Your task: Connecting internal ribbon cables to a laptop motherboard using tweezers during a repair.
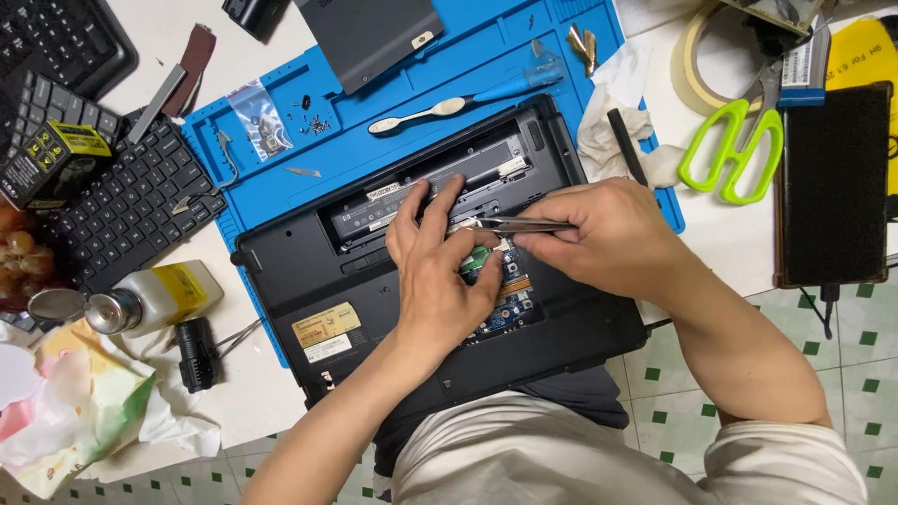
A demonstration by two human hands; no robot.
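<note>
Two hands worked together — my left hand (pixel 435 266) pressed flat, steadying the laptop (pixel 309 281), my right hand (pixel 608 234) pinched shut on tweezers (pixel 519 224).

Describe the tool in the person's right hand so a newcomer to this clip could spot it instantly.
Start at the black laptop lying underside-up on the blue mat. Over its open compartment, the right hand pinches metal tweezers pointing toward the left hand. Thin and silver, they're unlike the blue-handled tool above.

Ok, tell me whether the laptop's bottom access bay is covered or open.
Open. The laptop lies underside up, its circuit board exposed beneath both hands; a dark panel lies apart on the blue mat.
</note>
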